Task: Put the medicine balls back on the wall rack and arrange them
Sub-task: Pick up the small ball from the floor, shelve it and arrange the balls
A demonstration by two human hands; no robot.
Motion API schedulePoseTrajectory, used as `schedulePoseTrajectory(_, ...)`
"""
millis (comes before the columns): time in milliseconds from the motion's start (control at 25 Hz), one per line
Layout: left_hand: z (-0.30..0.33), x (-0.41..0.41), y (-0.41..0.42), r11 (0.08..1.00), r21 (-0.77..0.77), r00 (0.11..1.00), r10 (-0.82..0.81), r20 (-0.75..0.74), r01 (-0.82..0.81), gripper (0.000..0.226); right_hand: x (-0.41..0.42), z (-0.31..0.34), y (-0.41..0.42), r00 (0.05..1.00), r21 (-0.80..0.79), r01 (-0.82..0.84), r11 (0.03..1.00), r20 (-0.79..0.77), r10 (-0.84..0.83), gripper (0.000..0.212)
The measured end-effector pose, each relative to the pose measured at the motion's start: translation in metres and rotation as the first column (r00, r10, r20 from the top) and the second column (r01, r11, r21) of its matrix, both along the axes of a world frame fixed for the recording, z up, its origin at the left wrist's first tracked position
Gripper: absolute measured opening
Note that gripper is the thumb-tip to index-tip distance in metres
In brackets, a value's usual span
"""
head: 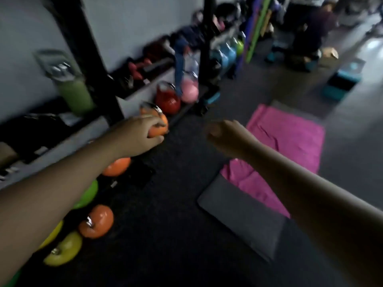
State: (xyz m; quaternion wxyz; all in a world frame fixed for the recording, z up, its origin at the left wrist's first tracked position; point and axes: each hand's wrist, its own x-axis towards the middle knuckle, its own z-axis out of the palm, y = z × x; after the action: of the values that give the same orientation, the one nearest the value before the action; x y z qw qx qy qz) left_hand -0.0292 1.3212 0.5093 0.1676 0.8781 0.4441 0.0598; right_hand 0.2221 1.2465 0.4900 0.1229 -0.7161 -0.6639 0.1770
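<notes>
Head-worn wide view, forward and down at floor [170, 235]
</notes>
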Motion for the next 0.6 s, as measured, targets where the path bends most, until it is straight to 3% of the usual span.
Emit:
schedulePoseTrajectory(160, -0.124, 0.065, -0.102, 0.94, -0.326, 0.973, -0.158, -0.166, 0.097, 0.038, 0.053, -0.122, -0.159, 0.965, -0.291, 0.22, 0.931, -0.072, -0.251, 0.032)
schedulePoseTrajectory(320, -0.219, 0.116, -0.222, 0.81, -0.558, 0.861, -0.404, -0.309, 0.18, 0.039, 0.078, -0.215, -0.327, 0.847, -0.517, 0.42, 0.746, -0.072, -0.527, 0.036)
schedulePoseTrajectory(600, -0.31, 0.173, -0.351, 0.616, -0.771, 0.722, -0.606, -0.333, 0.16, 0.041, 0.058, -0.304, -0.481, 0.631, -0.7, 0.488, 0.521, -0.129, -0.765, 0.035)
